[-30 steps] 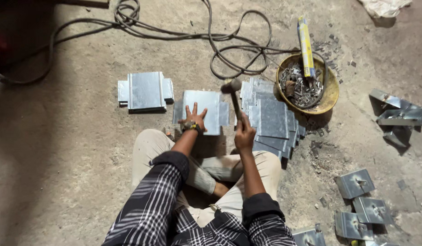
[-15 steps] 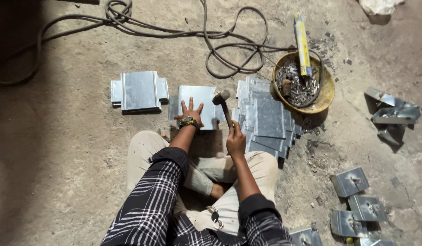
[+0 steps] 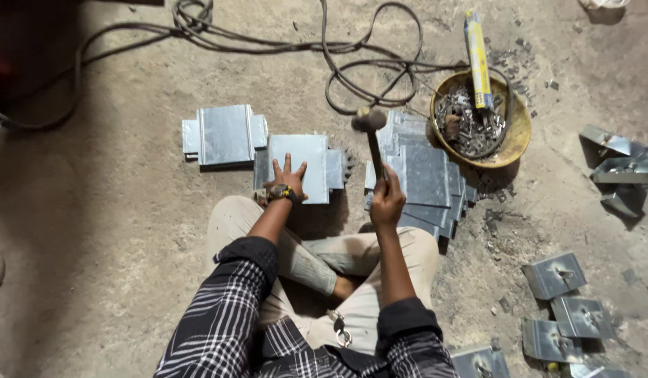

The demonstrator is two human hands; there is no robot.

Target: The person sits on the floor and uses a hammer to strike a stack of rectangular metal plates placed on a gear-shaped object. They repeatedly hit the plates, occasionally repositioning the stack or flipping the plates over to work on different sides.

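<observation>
I sit cross-legged on a dusty concrete floor. My left hand (image 3: 287, 179) lies flat, fingers spread, on a grey sheet-metal plate (image 3: 311, 155) in front of my knees. My right hand (image 3: 387, 201) grips the wooden handle of a hammer (image 3: 369, 126), whose head is raised above the floor between that plate and a stack of similar plates (image 3: 422, 175) to the right. Another folded plate (image 3: 224, 134) lies to the left.
A round yellow bowl (image 3: 514, 133) holds small metal parts and a long yellow-blue box (image 3: 478, 59). Black cables (image 3: 366, 66) loop across the floor at the top. Bent metal brackets (image 3: 618, 168) lie at the right, and more (image 3: 555, 274) at the lower right.
The hammer head has shifted a little to the left and tilted as my right hand moved. My left hand stays pressed on the plate.
</observation>
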